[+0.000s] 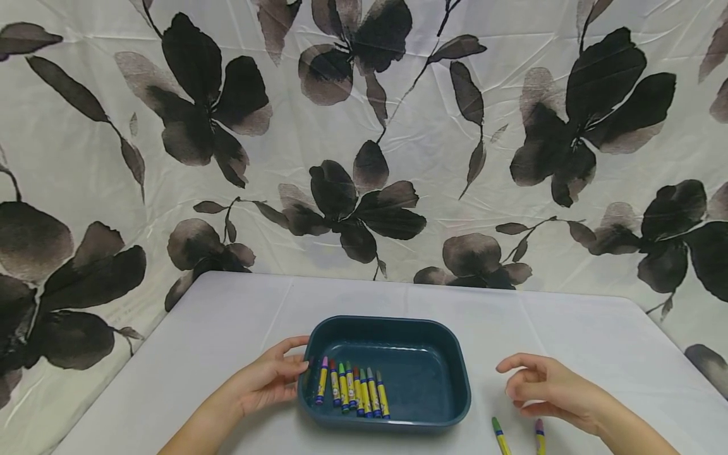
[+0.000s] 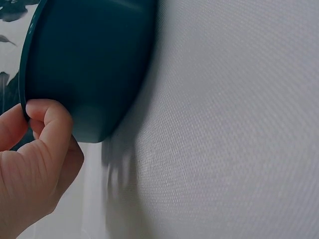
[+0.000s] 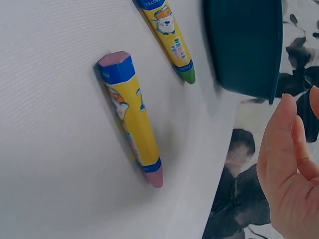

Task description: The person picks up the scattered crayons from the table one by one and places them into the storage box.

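Note:
A dark teal rectangular tray point(image 1: 429, 382) stands on the table, with several yellow-wrapped pastel crayons point(image 1: 383, 395) lying side by side in its left half. My left hand point(image 1: 270, 378) pinches the tray's left rim between thumb and fingers; the left wrist view shows the grip on the edge. To the right of the tray, my right hand point(image 1: 554, 388) hovers with loosely bent fingers and holds nothing. Below it on the cloth lie a green pastel crayon point(image 1: 500, 435) and a pink pastel crayon point(image 3: 133, 119). Both lie apart from the hand.
A white cloth point(image 1: 250, 303) covers the table. Behind its far edge hangs a pale curtain point(image 1: 443, 158) printed with dark flowers.

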### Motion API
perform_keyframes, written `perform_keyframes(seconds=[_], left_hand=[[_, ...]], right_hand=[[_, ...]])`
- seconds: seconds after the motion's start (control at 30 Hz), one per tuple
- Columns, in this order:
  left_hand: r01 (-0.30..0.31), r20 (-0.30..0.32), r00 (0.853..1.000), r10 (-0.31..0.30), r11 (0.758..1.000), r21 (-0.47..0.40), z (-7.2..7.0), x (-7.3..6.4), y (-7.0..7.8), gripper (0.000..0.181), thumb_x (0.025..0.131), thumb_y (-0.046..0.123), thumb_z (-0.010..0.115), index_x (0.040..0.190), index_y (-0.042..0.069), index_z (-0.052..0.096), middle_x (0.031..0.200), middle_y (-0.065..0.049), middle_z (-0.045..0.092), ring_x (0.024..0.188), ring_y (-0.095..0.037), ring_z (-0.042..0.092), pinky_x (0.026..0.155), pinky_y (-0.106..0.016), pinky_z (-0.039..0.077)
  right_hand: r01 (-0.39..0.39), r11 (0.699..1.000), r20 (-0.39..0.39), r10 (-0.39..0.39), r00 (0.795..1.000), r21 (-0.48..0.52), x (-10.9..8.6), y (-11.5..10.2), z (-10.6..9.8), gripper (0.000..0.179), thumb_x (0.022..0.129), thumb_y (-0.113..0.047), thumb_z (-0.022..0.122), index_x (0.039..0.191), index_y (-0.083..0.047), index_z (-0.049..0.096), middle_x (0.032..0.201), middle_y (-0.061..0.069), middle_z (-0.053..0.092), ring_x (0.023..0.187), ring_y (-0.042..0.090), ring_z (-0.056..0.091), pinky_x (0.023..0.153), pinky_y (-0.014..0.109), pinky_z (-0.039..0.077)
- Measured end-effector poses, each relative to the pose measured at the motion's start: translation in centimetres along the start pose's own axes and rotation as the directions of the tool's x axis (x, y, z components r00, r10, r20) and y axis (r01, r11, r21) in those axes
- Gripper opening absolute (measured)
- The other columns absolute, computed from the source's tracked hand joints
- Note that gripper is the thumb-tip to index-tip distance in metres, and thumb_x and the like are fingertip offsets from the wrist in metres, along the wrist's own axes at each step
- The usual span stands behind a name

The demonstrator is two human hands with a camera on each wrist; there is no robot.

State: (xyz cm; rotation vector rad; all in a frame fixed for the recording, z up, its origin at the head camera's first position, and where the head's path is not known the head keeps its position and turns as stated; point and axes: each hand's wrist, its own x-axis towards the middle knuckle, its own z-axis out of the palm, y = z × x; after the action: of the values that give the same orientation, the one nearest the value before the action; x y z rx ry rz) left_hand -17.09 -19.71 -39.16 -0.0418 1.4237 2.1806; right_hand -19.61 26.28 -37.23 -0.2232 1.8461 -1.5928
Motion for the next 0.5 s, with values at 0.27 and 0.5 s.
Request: perform_keyframes(seconds=[0.27,0.5], left_hand=[[0.002,-0.002,1.000,-0.002,1.000,-0.003,0.0,0.0,0.0,0.068,0.091,-0.002,0.051,0.144,0.006,0.009,0.115,-0.012,0.048,0.093,-0.016,0.051,0.077,-0.029,0.049],[0.007,-0.016,1.000,-0.007,1.000,0.000,0.0,0.1,0.0,0.068,0.092,-0.002,0.050,0.145,0.007,0.009,0.116,-0.012,0.048,0.093,-0.016,0.050,0.077,-0.028,0.049]], right_hand=[[-0.023,1.000,-0.040,0.022,0.999,-0.004,-0.6,0.7,-0.9,0.031,0.088,-0.012,0.061,0.117,-0.005,0.051,0.086,0.000,0.063,0.083,0.019,0.055,0.074,0.033,0.050],[-0.053,0.999,-0.063,0.053,0.997,0.004,-0.9,1.1,-1.6,0.034,0.088,-0.012,0.061,0.119,-0.003,0.050,0.086,0.000,0.063,0.082,0.019,0.055,0.075,0.033,0.051]])
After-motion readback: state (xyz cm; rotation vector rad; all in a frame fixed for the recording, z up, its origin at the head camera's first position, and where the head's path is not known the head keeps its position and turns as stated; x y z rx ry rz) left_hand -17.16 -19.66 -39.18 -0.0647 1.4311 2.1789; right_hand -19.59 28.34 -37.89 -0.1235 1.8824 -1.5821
